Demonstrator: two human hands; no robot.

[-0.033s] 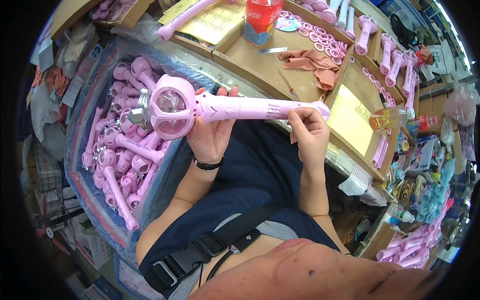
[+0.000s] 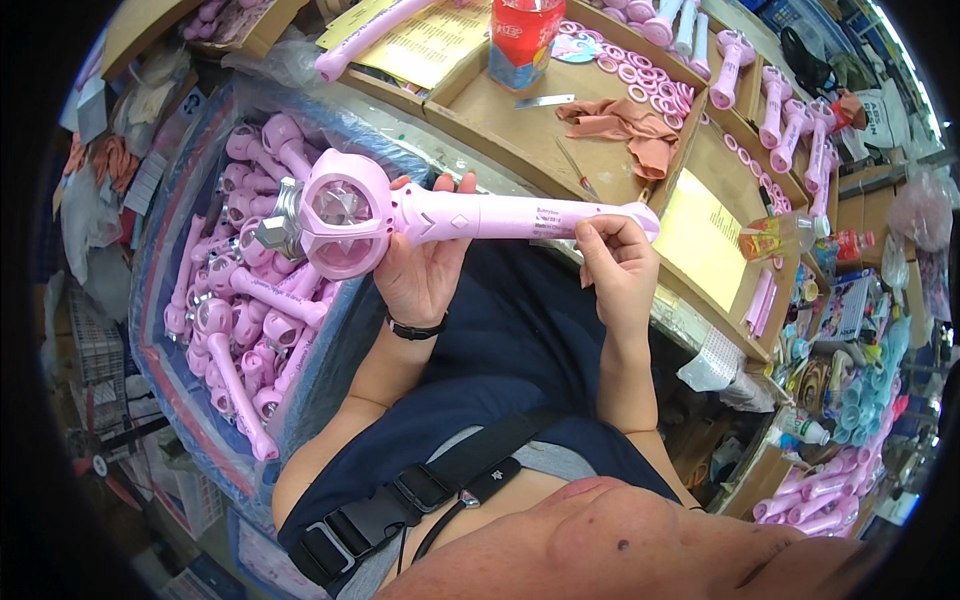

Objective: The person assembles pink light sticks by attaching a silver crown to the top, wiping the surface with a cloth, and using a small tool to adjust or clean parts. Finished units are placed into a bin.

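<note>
A pink toy wand [image 2: 505,217] lies level across my two hands, its round caged head to the left. Inside that head sits a clear faceted piece, and a silver ornament [image 2: 278,233] juts from its outer side. My left hand [image 2: 425,275] cradles the wand's neck just below the head, palm up, with fingertips showing behind it. Near the tapered right end, my right hand [image 2: 618,265] pinches the handle between thumb and curled fingers. Small dark print faces up on the handle.
Left of me, a blue plastic-lined bin [image 2: 345,335] holds many pink wands. On the bench, a cardboard tray [image 2: 480,100] carries a red container [image 2: 522,45], pink rings [image 2: 645,80], an orange cloth [image 2: 630,130] and a thin pointed tool [image 2: 577,168]. More wands [image 2: 735,70] stand at far right.
</note>
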